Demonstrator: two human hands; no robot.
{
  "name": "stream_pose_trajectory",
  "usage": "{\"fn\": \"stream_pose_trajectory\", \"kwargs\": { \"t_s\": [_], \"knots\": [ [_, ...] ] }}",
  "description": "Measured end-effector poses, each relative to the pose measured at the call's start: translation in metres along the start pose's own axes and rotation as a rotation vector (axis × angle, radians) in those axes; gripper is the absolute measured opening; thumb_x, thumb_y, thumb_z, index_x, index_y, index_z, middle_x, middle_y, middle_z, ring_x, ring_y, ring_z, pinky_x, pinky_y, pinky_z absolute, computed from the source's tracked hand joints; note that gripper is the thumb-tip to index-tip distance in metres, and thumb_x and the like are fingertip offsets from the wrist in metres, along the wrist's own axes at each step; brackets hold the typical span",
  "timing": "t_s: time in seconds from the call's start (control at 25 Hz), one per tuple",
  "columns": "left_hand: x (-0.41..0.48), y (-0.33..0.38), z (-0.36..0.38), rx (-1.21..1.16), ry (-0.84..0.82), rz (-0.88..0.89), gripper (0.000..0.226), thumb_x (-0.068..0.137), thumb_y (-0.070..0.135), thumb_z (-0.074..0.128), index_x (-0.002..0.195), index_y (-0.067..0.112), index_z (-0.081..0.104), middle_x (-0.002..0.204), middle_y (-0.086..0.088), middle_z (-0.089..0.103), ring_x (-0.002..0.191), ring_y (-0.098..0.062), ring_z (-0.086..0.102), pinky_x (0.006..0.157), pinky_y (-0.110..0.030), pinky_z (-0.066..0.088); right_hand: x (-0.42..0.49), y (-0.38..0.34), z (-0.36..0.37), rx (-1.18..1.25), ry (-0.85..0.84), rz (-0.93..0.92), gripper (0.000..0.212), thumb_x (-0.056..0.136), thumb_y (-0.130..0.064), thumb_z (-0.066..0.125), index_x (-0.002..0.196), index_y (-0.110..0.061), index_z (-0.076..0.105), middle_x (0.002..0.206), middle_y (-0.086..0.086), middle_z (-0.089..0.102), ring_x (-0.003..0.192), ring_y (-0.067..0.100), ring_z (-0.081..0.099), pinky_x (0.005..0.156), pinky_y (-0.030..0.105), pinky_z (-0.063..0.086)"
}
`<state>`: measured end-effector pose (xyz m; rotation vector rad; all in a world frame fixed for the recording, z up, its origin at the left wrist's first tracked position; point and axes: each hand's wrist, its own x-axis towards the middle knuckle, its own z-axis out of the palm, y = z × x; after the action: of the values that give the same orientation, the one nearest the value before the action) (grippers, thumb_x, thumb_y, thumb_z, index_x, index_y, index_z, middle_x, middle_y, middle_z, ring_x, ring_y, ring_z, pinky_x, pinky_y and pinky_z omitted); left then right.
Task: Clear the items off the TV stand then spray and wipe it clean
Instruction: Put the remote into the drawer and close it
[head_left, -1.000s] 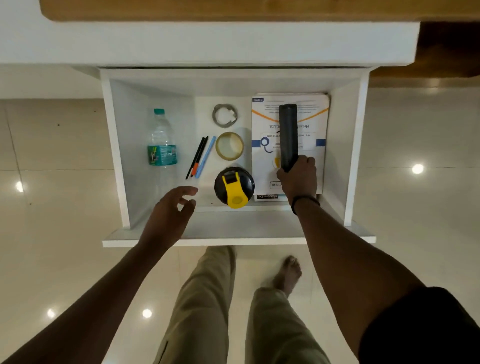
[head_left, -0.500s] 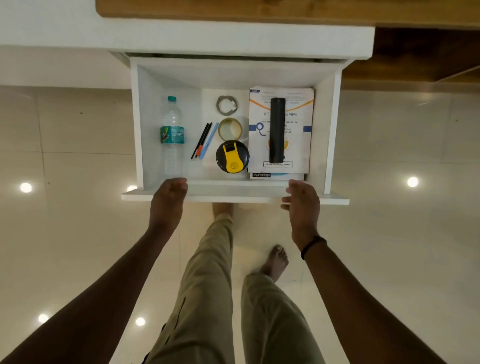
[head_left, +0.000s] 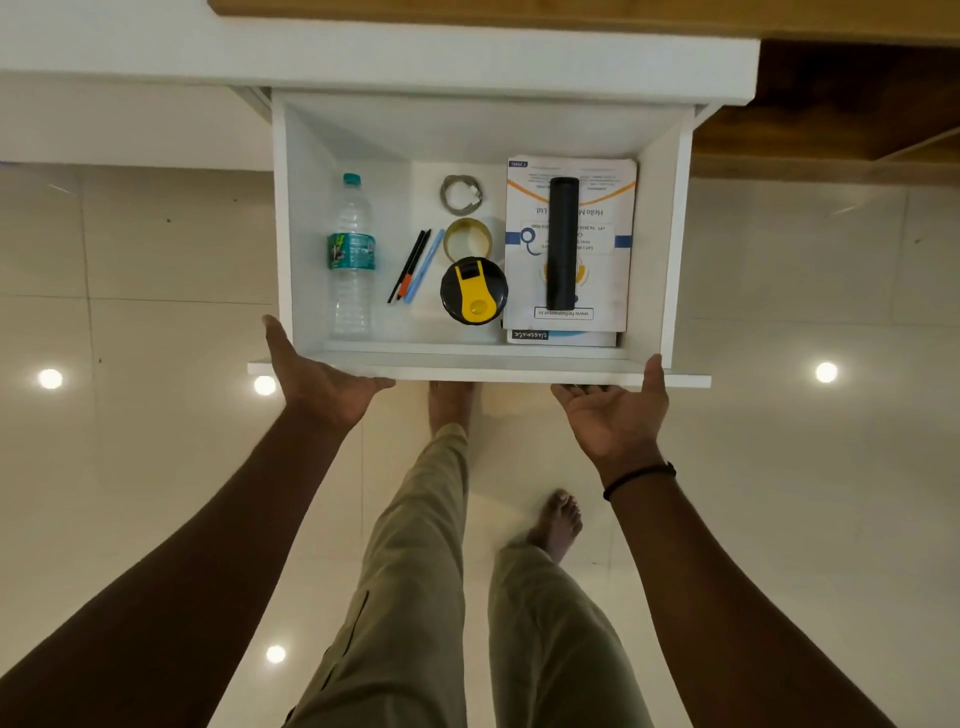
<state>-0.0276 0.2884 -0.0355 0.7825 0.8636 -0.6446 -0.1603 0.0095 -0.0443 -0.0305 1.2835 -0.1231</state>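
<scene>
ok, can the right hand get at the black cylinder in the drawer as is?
Probably yes. The black cylinder lies bare on top of the booklet in the open drawer, nothing over it. The right hand sits palm up at the drawer front, on the same side.

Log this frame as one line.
hands: left hand, right hand on white drawer front | inside: clear plastic water bottle, black cylinder atop printed booklet
</scene>
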Motion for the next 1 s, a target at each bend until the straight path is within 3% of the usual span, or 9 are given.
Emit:
{"fn": "stream_pose_trajectory", "kwargs": {
  "t_s": [0.16, 0.24, 0.28, 0.36, 0.44, 0.6, 0.72, 0.88, 1.0],
  "knots": [
    [0.013, 0.008, 0.033, 0.043, 0.109, -0.07, 0.086, 0.095, 0.08, 0.013, 0.154, 0.026, 0.045, 0.15, -0.017, 0.053, 0.138, -0.048, 0.047, 0.111, -0.08, 0.02, 0.012, -0.006, 0.03, -0.035, -0.068, -0.042, 0.095, 0.096, -0.064, 0.053, 0.163, -0.009, 0.016, 0.164, 0.024, 0.027, 0.151, 0.046, 0.03, 0.124, 0.062, 0.021],
    [0.032, 0.001, 0.054, 0.04, 0.204, -0.25, 0.117, 0.082, 0.094, 0.008, 0.152, 0.009, 0.046, 0.153, -0.025, 0.046, 0.145, -0.051, 0.036, 0.11, -0.075, 0.023, 0.021, -0.011, 0.053, -0.055, -0.094, -0.069, 0.093, 0.096, -0.064, 0.053, 0.162, -0.009, 0.021, 0.162, 0.025, 0.033, 0.148, 0.045, 0.035, 0.123, 0.063, 0.022],
    [0.038, 0.004, 0.065, 0.018, 0.221, -0.251, 0.127, 0.076, 0.099, 0.009, 0.151, 0.002, 0.045, 0.155, -0.027, 0.042, 0.148, -0.05, 0.032, 0.11, -0.07, 0.025, 0.025, -0.015, 0.063, -0.068, -0.103, -0.077, 0.091, 0.096, -0.064, 0.053, 0.161, -0.009, 0.024, 0.16, 0.025, 0.037, 0.147, 0.045, 0.037, 0.123, 0.063, 0.024],
    [0.047, 0.029, 0.08, 0.095, 0.178, -0.118, 0.102, 0.087, 0.089, 0.026, 0.153, 0.014, 0.042, 0.159, -0.018, 0.04, 0.149, -0.043, 0.035, 0.115, -0.064, 0.029, 0.034, -0.02, 0.086, -0.096, -0.11, -0.091, 0.087, 0.096, -0.065, 0.052, 0.159, -0.009, 0.03, 0.157, 0.024, 0.042, 0.144, 0.045, 0.041, 0.123, 0.063, 0.025],
    [0.068, 0.061, 0.089, -0.006, 0.171, -0.063, 0.08, 0.094, 0.077, 0.04, 0.155, 0.025, 0.039, 0.157, -0.015, 0.043, 0.144, -0.04, 0.042, 0.118, -0.065, 0.029, 0.041, -0.026, 0.109, -0.132, -0.082, -0.106, 0.089, 0.095, -0.065, 0.053, 0.16, -0.009, 0.028, 0.159, 0.023, 0.039, 0.147, 0.044, 0.038, 0.123, 0.062, 0.023],
    [0.1, 0.086, 0.123, 0.132, 0.316, -0.066, 0.079, 0.093, 0.067, 0.058, 0.157, 0.026, 0.035, 0.154, -0.014, 0.044, 0.135, -0.042, 0.05, 0.112, -0.067, 0.037, 0.06, -0.034, 0.16, -0.241, 0.014, -0.161, 0.085, 0.094, -0.063, 0.058, 0.157, -0.012, 0.032, 0.156, 0.02, 0.04, 0.144, 0.042, 0.039, 0.122, 0.055, 0.03],
    [0.119, 0.107, 0.151, 0.177, 0.417, -0.04, 0.082, 0.091, 0.063, 0.065, 0.158, 0.03, 0.031, 0.161, -0.009, 0.031, 0.142, -0.045, 0.038, 0.106, -0.069, 0.043, 0.076, -0.04, 0.2, -0.388, 0.104, -0.22, 0.076, 0.091, -0.065, 0.063, 0.148, -0.018, 0.047, 0.147, 0.016, 0.044, 0.124, 0.035, 0.051, 0.111, 0.048, 0.044],
    [0.146, 0.122, 0.171, 0.213, 0.414, -0.009, 0.079, 0.09, 0.062, 0.067, 0.154, 0.027, 0.036, 0.156, -0.011, 0.033, 0.14, -0.047, 0.038, 0.095, -0.066, 0.053, 0.091, -0.05, 0.247, -0.577, 0.151, -0.256, 0.077, 0.087, -0.072, 0.064, 0.146, -0.024, 0.05, 0.143, 0.011, 0.044, 0.103, 0.028, 0.054, 0.106, 0.046, 0.051],
    [0.158, 0.135, 0.182, 0.243, 0.427, 0.021, 0.069, 0.092, 0.052, 0.071, 0.146, 0.02, 0.042, 0.144, -0.015, 0.043, 0.109, -0.042, 0.059, 0.084, -0.057, 0.061, 0.099, -0.057, 0.272, -0.659, 0.175, -0.259, 0.074, 0.091, -0.068, 0.062, 0.147, -0.023, 0.046, 0.137, 0.014, 0.046, 0.099, 0.029, 0.057, 0.104, 0.048, 0.054]
  ]
}}
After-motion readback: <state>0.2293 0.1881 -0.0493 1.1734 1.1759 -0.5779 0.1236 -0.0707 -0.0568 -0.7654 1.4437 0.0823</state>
